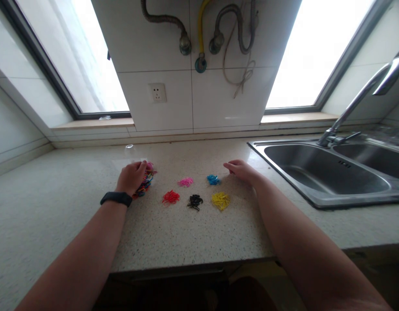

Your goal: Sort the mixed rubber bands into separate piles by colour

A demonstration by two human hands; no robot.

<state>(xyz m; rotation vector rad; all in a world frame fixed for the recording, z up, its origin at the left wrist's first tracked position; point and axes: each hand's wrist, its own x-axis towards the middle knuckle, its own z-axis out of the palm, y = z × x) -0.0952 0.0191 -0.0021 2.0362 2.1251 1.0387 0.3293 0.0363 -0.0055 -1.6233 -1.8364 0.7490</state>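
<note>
My left hand (132,178), with a black band on its wrist, is closed against a heap of mixed-colour small rubber bands (145,183). Its fingertips are partly hidden, with pink bands just beside them. To the right, my right hand (239,168) is held low over the counter, fingers pressed together and pointing left. Whatever it may pinch is too small to see. Nearest to it lie blue rubber bands (213,179) and yellow ones. Between the hands are separate little piles: pink bands (185,182), red bands (171,197), black bands (195,201) and yellow bands (220,201).
A clear object (130,149) stands behind my left hand. The speckled counter (186,242) ends at a front edge close to me. On the right is a steel sink (316,201) with a faucet (355,101). A socket (158,93) and hoses are on the tiled wall.
</note>
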